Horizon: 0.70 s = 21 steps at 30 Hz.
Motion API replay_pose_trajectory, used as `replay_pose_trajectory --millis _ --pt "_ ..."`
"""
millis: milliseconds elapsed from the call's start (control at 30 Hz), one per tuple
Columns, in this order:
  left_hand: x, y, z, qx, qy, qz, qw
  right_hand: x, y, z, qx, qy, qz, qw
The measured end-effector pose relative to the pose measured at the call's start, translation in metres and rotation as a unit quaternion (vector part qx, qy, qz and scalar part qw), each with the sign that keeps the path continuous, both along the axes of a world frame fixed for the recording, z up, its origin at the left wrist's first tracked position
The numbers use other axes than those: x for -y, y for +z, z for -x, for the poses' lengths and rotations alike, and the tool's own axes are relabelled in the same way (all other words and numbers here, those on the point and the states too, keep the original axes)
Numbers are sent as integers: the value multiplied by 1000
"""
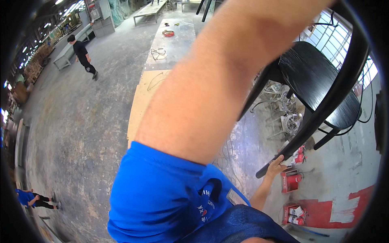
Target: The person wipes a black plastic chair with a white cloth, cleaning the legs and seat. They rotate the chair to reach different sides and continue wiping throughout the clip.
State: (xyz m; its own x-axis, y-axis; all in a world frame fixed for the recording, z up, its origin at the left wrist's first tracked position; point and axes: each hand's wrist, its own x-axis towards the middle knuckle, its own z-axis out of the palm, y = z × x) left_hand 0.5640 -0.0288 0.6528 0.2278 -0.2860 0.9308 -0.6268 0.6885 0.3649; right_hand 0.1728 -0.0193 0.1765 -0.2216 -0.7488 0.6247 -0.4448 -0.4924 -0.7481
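A black wooden chair (pixel 312 79) is held up on the right, tipped over, its grained seat facing me. One long rounded bar of its frame (pixel 320 113) slants across in front of the seat. My right hand (pixel 276 167) is closed around the lower end of that bar. My left forearm, bare below a blue sleeve, crosses the middle of the view toward the upper right. The left hand itself is cut off beyond the top edge, so what it touches is hidden.
A long worktable (pixel 174 40) with a brown board (pixel 139 95) and a red ring-shaped item (pixel 168 33) lies ahead. Red fire extinguishers (pixel 292 181) stand by the right wall near coiled hoses (pixel 291 123). One person (pixel 82 54) walks at the left; another (pixel 30 198) stands lower left.
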Motion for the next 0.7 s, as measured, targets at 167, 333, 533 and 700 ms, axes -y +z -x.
replay_pose_trajectory --millis 167,333,533,700 --pt "35 2 -24 -7 -37 3 999 10 -10 34 -25 10 28 999" --pt "50 6 -53 -33 -97 4 995 6 0 77 -83 -78 113 987" --pt "65 -2 -105 -53 -162 46 984 -9 25 77 -60 -45 59 995" --pt "134 -14 -89 -168 -182 131 960 -19 26 76 -6 -68 0 998"
